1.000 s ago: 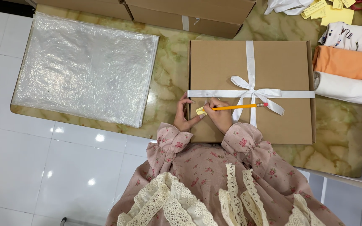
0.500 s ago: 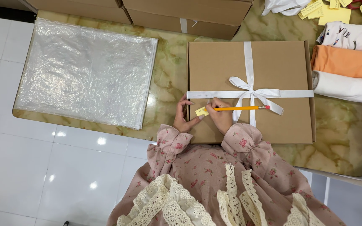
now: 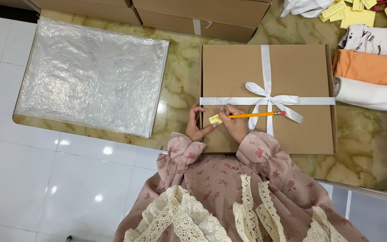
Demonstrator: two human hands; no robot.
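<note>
A flat brown box [image 3: 292,80], tied crosswise with a white ribbon [image 3: 267,99] knotted in a bow near its middle, was set on the marble table [image 3: 180,85] directly in front of the person, so that its lid could serve as a firm writing surface within easy reach. A small yellow note [image 3: 215,119] was laid on the lid near the box's near left corner, just below the horizontal band of ribbon. The note was pinned by the left hand [image 3: 196,127], whose fingers were loosely curled with the fingertips at the slip's left edge, apparently to keep so light a slip from sliding; nothing was grasped by that hand. A yellow pencil [image 3: 252,115] was pinched in the closed fingers of the right hand [image 3: 236,123], its tip resting at the note and its eraser end lying out to the right across the ribbon, a low angle suited to writing. A clear plastic bag [image 3: 92,78] lay flat to the left, well apart from the box. Further boxes [image 3: 202,13] were stacked along the far edge, and folded cloths [image 3: 370,67] and more yellow slips [image 3: 357,13] were kept to the right, out of the way of the hands.
</note>
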